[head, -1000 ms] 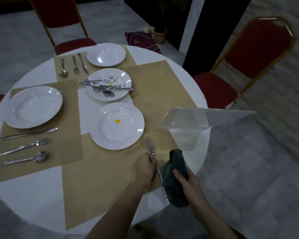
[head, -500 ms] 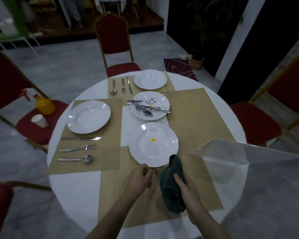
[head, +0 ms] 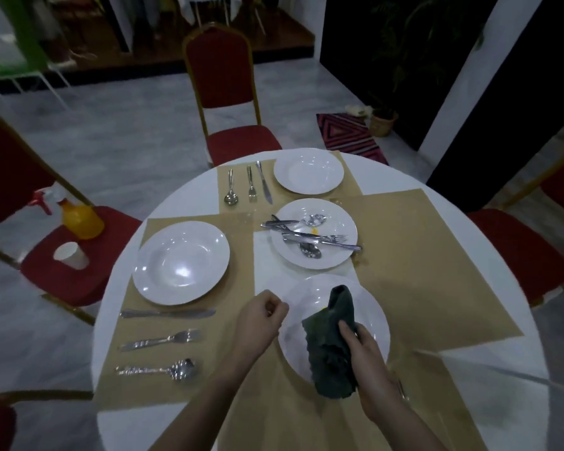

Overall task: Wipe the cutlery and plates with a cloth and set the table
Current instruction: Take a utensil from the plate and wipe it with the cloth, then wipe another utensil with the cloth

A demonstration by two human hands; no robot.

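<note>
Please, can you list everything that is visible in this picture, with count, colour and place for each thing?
Plates: four, white; two set clean, one central under loose cutlery, one nearest under the cloth.
Set cutlery: two groups of knife, fork, spoon, silver; left mat and far mat.
Loose cutlery: several pieces, silver, piled on the central plate.
Placemats: tan, overlapping on the table.
Table: one, white, round.
Chairs: red, gold frames, around the table.
Spray bottle: one, orange, left chair seat.
Cup: one, white, same seat.
Cloth: one, dark green, over the nearest plate.
Left hand: at that plate's left rim.
Right hand: holds the cloth.
</note>
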